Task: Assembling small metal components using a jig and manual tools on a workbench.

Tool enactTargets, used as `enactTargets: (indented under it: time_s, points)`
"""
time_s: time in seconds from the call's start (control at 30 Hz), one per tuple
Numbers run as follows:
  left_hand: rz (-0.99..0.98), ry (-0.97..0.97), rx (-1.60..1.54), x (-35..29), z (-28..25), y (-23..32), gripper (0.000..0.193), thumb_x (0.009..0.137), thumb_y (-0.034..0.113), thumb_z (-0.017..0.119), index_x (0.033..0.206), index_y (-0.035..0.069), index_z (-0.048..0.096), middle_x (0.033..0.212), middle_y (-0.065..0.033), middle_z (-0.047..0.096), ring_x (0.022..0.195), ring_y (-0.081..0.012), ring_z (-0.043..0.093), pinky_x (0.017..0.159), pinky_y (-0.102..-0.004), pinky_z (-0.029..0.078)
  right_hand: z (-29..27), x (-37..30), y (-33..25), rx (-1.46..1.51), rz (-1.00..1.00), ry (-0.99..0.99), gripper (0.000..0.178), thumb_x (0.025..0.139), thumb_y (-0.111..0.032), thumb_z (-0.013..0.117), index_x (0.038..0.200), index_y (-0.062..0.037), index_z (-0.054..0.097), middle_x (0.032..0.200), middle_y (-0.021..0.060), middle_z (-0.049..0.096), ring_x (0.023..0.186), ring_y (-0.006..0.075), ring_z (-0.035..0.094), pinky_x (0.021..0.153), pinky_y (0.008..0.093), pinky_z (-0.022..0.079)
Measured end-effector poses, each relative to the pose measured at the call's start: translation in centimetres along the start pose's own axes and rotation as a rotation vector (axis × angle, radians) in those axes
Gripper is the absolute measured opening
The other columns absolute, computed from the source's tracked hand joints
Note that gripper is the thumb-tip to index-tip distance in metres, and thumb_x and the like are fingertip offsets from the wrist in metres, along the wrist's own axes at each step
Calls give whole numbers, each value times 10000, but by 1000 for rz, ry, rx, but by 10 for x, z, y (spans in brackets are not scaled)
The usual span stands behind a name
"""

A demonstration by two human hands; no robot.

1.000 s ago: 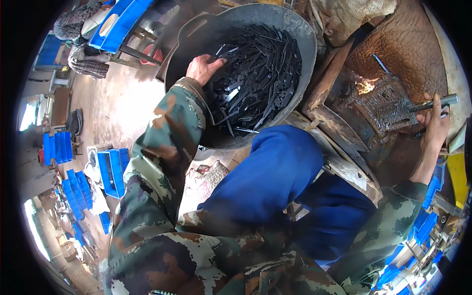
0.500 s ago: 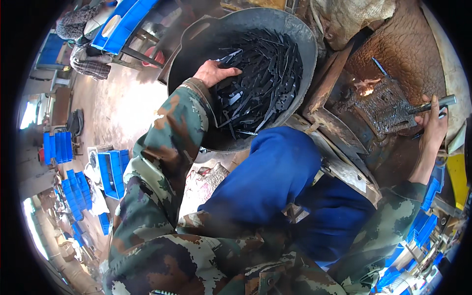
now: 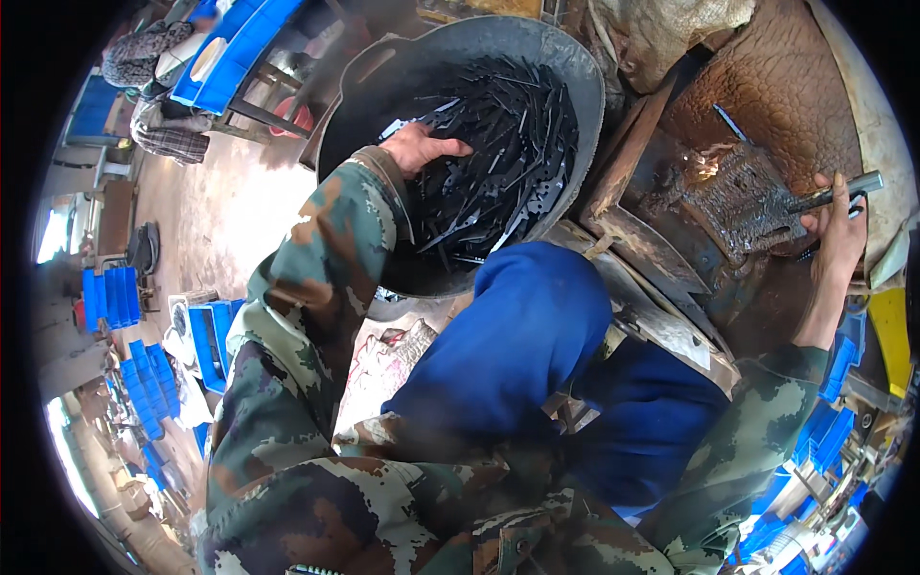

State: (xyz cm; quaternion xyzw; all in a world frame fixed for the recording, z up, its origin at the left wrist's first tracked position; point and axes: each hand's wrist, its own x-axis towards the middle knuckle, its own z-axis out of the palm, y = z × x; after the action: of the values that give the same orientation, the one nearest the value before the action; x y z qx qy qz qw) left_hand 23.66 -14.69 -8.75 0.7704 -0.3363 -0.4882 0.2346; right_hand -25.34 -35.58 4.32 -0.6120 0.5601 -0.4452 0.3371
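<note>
Inside a large black tub (image 3: 582, 105), my left hand (image 3: 420, 150) rests over a heap of thin dark metal strips (image 3: 513, 144). Its thumb is stretched out away from the other fingers, which are mostly hidden. I see nothing gripped in it. At the right, my right hand (image 3: 838, 228) is closed around a metal bar handle (image 3: 867, 182). The handle runs into a wet, dark block-shaped fixture (image 3: 743, 206) coated in brown grime. A narrow bluish strip (image 3: 730, 123) stands out behind that block.
Rusty boards (image 3: 632, 153) separate the tub from the fixture. Brown wrinkled sheeting (image 3: 786, 86) hangs behind it, beside a dirty sack (image 3: 661, 38). My knee in blue trousers (image 3: 537, 326) is close to the tub. Blue bins (image 3: 113, 297) stand at the left; a person (image 3: 168, 125) is at the upper left.
The view has shifted slightly. My left hand stays in the tub and a pale strip now shows by its fingers. My right hand keeps its hold on the bar handle.
</note>
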Motion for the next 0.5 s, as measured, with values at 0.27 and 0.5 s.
enactTargets:
  time_s: [0.27,0.5]
  points:
    - [-92,-31,-64,16,0,6,731,682,405,844,1192,-57,597,933,-111,680,751,-187,678,600,-322,531,5,-7,-5,14,-22,48,353,968,-347,626,1072,-11,608,630,-55,489,467,6,334,456,194,472]
    - [-145,31,-378,-18,12,-5,576,756,317,793,1199,9,595,899,-56,694,680,-157,677,511,-251,478,-2,-8,-2,2,-4,32,355,969,-351,621,1050,-5,631,561,-80,358,447,8,294,461,195,468]
